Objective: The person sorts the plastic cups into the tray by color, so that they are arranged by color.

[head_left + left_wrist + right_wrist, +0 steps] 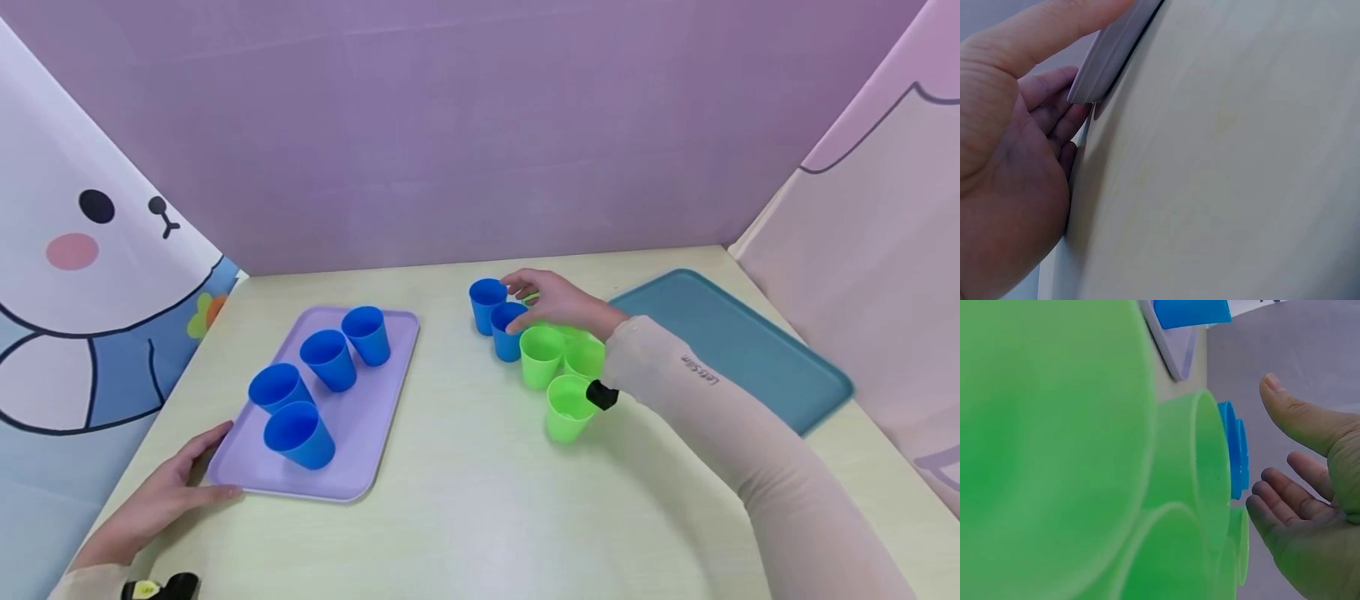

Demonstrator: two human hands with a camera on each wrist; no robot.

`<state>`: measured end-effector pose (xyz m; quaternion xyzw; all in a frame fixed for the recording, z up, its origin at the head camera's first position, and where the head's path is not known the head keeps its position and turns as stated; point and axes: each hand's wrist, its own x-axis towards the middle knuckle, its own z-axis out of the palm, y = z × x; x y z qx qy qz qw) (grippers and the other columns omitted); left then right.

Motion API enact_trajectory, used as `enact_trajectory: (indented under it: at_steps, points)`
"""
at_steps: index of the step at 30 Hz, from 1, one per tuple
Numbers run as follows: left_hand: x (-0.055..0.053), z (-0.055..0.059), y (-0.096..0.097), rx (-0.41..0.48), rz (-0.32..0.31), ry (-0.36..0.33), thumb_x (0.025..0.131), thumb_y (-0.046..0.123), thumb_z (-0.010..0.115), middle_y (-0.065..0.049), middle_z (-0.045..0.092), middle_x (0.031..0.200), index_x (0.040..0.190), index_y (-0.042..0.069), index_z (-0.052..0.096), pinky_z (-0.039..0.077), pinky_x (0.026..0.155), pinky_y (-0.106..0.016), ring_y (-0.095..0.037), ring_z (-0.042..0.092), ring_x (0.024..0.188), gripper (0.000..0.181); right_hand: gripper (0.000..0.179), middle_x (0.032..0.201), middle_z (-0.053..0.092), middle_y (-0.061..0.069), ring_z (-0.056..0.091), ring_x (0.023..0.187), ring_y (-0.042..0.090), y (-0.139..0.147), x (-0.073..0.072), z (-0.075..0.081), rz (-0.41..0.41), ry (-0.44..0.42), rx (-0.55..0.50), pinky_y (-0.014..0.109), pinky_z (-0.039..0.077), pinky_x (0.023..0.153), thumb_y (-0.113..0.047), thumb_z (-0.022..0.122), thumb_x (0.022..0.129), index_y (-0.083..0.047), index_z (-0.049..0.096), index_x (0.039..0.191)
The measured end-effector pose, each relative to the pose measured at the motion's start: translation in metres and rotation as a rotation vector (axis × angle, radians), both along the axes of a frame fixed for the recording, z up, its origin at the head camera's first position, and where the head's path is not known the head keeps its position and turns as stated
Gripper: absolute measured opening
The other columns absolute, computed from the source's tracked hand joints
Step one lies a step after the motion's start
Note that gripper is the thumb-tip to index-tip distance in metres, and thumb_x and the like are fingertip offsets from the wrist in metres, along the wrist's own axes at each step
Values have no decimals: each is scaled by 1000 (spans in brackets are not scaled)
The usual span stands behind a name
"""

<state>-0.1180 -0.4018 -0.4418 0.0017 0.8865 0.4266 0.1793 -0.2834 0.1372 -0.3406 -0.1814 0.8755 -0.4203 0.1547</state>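
My right hand hovers over two blue cups, fingers spread and nothing gripped. Its thumb overlaps the nearer blue cup and its fingertips are at the rim of the farther blue cup. In the right wrist view the right hand shows an air gap between thumb and fingers, beside the cup rims. My left hand holds the near left corner of the purple tray, thumb along the front edge and fingers along the left side. Upright on that tray stand several blue cups.
Several light green cups stand close together under my right forearm, the nearest green cup beside the black wrist camera. A teal tray lies at the right, partly behind the sleeve. A purple backdrop rises behind the table.
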Motion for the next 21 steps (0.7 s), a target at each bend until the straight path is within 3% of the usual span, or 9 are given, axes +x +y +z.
enact_trajectory:
  at_steps: [9, 21]
  points:
    - [0, 1, 0, 1, 4, -12, 88, 19, 77, -38, 7, 156, 157, -4, 4, 23, 102, -76, -61, 10, 138, 102, 81, 143, 49, 15, 46, 131, 32, 2, -1, -6, 8, -15, 56, 45, 43, 108, -12, 86, 79, -4, 43, 147]
    - [0, 0, -1, -11, -6, 2, 89, 20, 76, -37, 8, 157, 157, -2, 5, 22, 102, -76, -61, 10, 139, 101, 78, 141, 53, 17, 49, 129, 33, -9, 0, -6, 7, 53, 148, 44, 43, 108, -10, 87, 76, 1, 48, 143]
